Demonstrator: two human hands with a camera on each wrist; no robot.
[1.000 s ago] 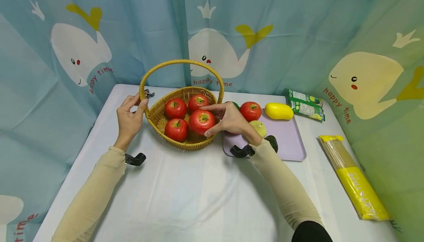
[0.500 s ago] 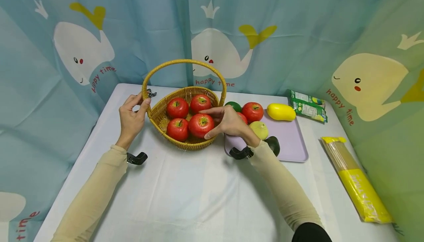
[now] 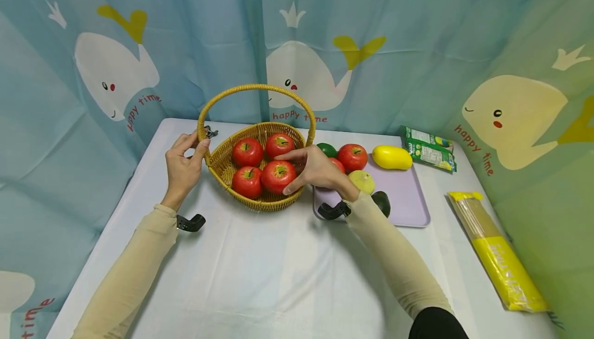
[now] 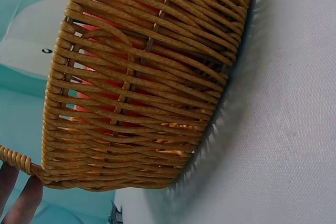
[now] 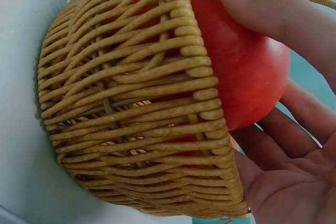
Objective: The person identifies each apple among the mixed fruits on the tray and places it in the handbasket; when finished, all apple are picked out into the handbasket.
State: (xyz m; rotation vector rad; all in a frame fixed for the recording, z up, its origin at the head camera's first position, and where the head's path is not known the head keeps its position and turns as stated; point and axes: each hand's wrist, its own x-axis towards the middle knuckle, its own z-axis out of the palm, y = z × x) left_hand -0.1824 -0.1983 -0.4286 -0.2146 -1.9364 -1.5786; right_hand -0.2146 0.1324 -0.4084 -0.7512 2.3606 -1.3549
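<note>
A woven wicker basket [image 3: 266,206] with a tall arched handle [image 3: 255,87] stands at the back of the table. My left hand [image 3: 184,167] pinches the base of that handle on the left; its fingertips [image 4: 27,200] show in the left wrist view. My right hand [image 3: 321,167] reaches over the basket's right rim and holds a red apple [image 3: 277,178] between thumb and fingers. In the right wrist view this apple [image 5: 247,72] sits partly above the rim, thumb on one side. Three other red apples, among them one at the front left [image 3: 247,182], lie inside.
Right of the basket, a lilac tray [image 3: 408,202] bears red apples [image 3: 352,157], a yellow fruit [image 3: 392,157], a pale green fruit [image 3: 362,181] and dark green ones [image 3: 381,203]. Green packets [image 3: 429,148] and a yellow noodle-like pack [image 3: 498,251] lie further right. A curtain [image 3: 223,29] hangs behind.
My right hand has lowered the apple into the basket's front right, beside the other apples. My left hand stays at the handle.
</note>
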